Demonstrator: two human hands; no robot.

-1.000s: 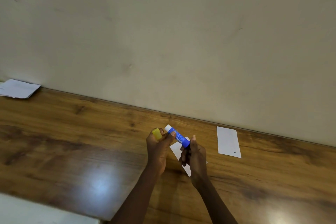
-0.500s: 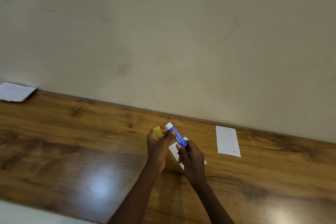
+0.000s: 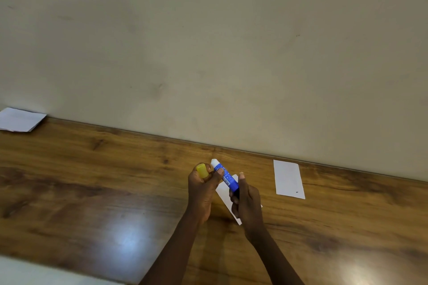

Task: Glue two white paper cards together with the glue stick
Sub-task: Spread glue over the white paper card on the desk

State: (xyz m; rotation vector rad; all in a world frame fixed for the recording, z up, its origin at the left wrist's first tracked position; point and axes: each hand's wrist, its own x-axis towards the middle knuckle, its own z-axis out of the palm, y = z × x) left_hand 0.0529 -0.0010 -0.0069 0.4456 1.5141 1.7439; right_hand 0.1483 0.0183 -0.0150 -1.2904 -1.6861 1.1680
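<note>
Exposing the glue. The uncapped glue stick (image 3: 225, 177) tilts toward 11 o'clock above one card (image 3: 223, 194) on the bench (image 3: 92, 180); the second card (image 3: 288, 179) lies apart at 3 o'clock. Advice: twist the base only slightly, so little glue stands proud. The left hand (image 3: 202, 192) curls its fingers round the cap (image 3: 202, 170), one fingertip steadying the tube; the right hand (image 3: 247, 201) pinches the base.

Glossy brown wood-grain tabletop (image 3: 92, 180), paper in three spots.
Over on the right, a white rectangular paper card (image 3: 288, 179) lies flat near the wall edge. In the middle there's a second white paper card (image 3: 225, 194), flat and askew (only part of it shows). Far left, well apart, a small stack of white paper sheets (image 3: 19, 120) sits against the wall. Light glares off the wood.
</note>
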